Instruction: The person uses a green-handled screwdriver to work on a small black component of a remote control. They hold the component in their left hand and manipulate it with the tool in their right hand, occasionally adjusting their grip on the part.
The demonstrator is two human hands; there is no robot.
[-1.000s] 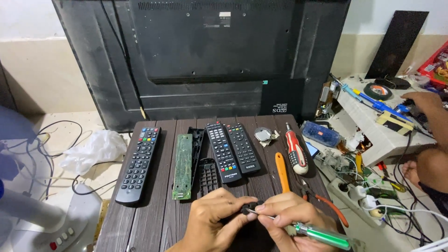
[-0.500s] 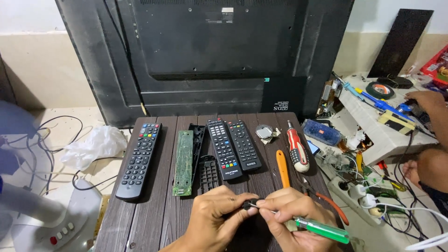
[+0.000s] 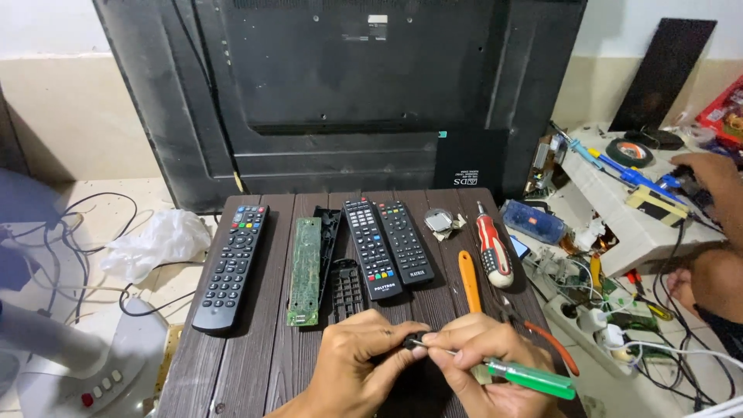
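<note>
Hands at the desk's (image 3: 232, 364) 6 o'clock edge meet over a small black part (image 3: 408, 341). Left hand (image 3: 357, 362) is pinched shut on the part, steadying it; right hand (image 3: 476, 364) is closed round a green-handled screwdriver (image 3: 526, 376), whose thin shaft runs toward 9 o'clock so the tip meets the part. Toward 12 o'clock lie a bare green circuit board (image 3: 304, 271) beside its black shell (image 3: 331, 240), two black remotes (image 3: 387, 246) side by side, and a long remote (image 3: 232, 263) at 10 o'clock, laid out in a row, probably for easy reach. Orange tool (image 3: 469, 280) and red-handled screwdriver (image 3: 493, 248) rest at 2 o'clock. Another person's hand (image 3: 712, 182) works at far 3 o'clock.
</note>
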